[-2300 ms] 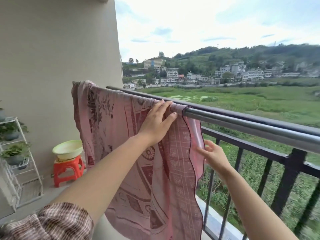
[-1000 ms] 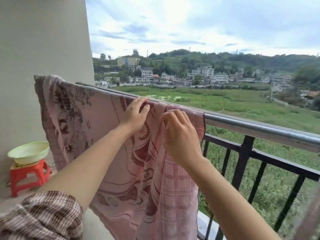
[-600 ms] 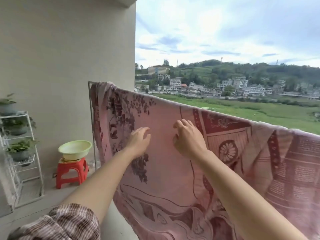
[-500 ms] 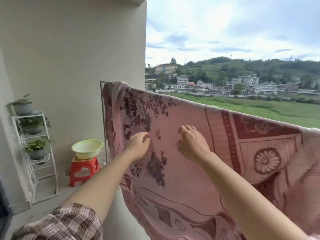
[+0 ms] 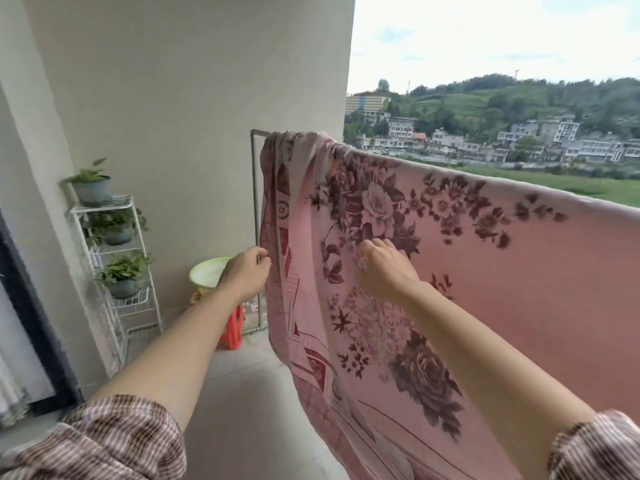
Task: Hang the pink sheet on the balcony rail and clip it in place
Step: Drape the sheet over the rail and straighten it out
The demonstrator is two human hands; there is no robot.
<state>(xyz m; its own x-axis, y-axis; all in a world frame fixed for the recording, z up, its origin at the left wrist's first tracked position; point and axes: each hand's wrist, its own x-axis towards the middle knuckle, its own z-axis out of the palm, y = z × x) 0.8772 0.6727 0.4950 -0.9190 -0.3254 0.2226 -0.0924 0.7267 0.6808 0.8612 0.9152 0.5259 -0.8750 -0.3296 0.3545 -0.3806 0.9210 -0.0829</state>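
Head view: your sheet (image 5: pixel 502 289) now lies spread along the rail (image 5: pixel 259 132), no longer bunched. Your left hand (image 5: pixel 244 271) pinches its side edge and your right hand (image 5: pixel 384 268) grips cloth on its face. Clipping looks next.

Left hand (image 5: pixel 244 273) pinches the pink sheet (image 5: pixel 519 271) at its edge; right hand (image 5: pixel 384 268) grips its front.

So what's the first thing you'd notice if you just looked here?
The big pink sheet with dark flowers, hanging across the right side. Both hands grip it: the left hand at its left edge, the right hand among the flowers. A white rack of potted plants stands by the left wall.
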